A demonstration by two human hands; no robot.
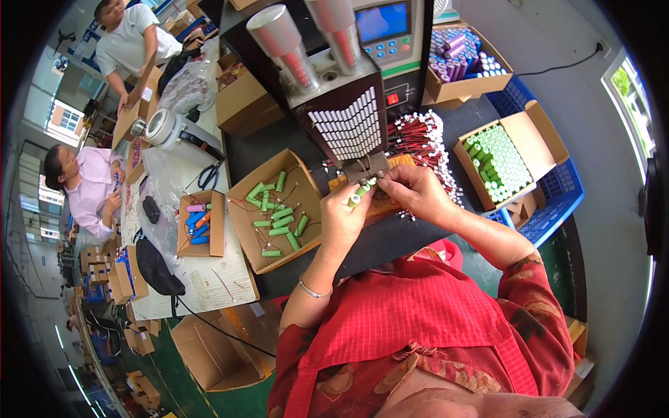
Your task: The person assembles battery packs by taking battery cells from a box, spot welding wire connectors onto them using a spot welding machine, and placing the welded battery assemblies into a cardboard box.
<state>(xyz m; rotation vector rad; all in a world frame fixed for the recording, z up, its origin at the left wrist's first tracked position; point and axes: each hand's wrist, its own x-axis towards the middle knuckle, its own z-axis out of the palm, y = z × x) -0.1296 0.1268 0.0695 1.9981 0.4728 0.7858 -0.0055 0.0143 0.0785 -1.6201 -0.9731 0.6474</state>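
My left hand (341,219) is wrapped around a green cylindrical battery cell (357,196), holding it tilted beneath the head of a dark bench machine (300,110), apparently a spot welder. Pinched fingers of my right hand (422,194) meet the cell's upper end; whatever they grip is too small to make out. Left of my hands, an open cardboard box (245,245) holds several green cells with thin wire leads. Behind my right hand lies a heap of red and black wires with white connectors (426,143).
At right, a carton of green cells (481,197) rests on a blue crate (561,202); a carton of purple cells (453,90) stands behind. Left are a small box of coloured cells (217,233), a jug (167,129) and a black pouch (157,265). Two people work at far left.
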